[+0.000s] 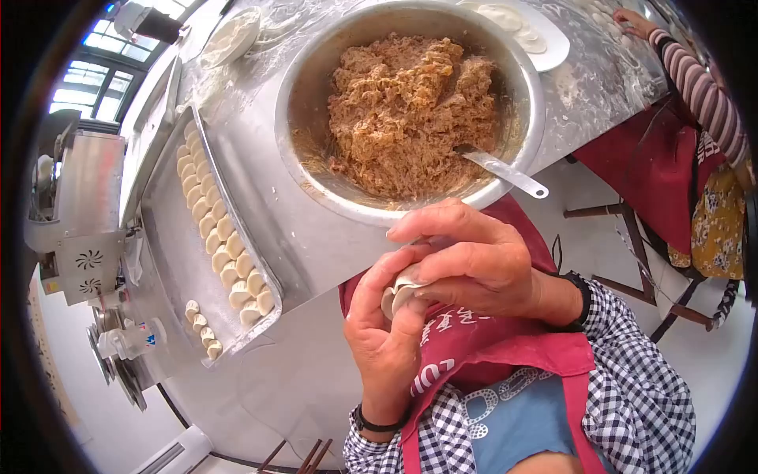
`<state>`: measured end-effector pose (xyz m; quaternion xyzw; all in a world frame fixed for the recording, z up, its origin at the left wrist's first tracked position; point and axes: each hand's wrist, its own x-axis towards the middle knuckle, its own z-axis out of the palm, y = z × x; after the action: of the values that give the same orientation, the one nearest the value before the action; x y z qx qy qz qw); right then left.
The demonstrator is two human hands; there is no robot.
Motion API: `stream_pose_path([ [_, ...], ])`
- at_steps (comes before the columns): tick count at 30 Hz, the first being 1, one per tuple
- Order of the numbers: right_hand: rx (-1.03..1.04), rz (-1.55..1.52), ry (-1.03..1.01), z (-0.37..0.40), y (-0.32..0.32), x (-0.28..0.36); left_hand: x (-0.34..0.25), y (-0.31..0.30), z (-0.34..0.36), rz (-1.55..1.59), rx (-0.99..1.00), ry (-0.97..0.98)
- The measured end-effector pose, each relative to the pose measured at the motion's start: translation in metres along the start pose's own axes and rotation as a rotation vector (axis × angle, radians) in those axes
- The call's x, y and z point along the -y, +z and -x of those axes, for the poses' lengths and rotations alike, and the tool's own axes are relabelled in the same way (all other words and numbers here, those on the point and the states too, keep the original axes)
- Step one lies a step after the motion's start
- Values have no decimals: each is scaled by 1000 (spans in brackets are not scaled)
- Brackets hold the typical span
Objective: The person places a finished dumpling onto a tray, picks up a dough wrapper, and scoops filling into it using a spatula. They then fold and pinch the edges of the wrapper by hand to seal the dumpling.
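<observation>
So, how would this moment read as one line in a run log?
left hand, right hand: folded dough held between fingers | bowl: filling, spoon resting in it | tray: dumplings in rows, small group apart

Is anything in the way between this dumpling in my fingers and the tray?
Only your left hand, around the dumpling. Past it, nothing visible blocks the tray; the bowl sits to one side.

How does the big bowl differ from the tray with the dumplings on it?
The bowl is round and deep; the tray is long, straight-sided and shallow. The bowl holds one reddish-brown heap with a utensil stuck in; the tray holds pale dumplings in rows. Both look like grey metal.
</observation>
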<state>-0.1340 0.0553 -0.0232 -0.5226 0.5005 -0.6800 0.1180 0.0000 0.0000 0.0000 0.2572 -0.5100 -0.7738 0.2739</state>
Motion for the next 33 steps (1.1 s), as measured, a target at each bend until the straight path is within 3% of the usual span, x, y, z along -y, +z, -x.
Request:
stream_pose_path([
  [5,72,84,-123,-6,-6,-4,-3,7,2,-217,-57,25],
  [9,66,104,-113,-8,-5,-1,-4,6,0,-159,-37,12],
  [11,-5,24,-13,-8,-2,3,-6,6,1,-163,-44,-5],
  [15,27,-10,-19,-5,-4,-1,-7,10,-1,-160,-54,13],
  [17,74,54,-135,-5,-6,-6,-3,6,0,-116,-33,7],
  [24,39,132,-106,-4,-3,-1,5,1,-2,52,-69,-60],
  [29,45,154,-115,-5,-3,-2,3,6,-2,-141,-70,43],
  [33,75,173,-176,-6,-5,-5,0,5,2,-286,-49,19],
])
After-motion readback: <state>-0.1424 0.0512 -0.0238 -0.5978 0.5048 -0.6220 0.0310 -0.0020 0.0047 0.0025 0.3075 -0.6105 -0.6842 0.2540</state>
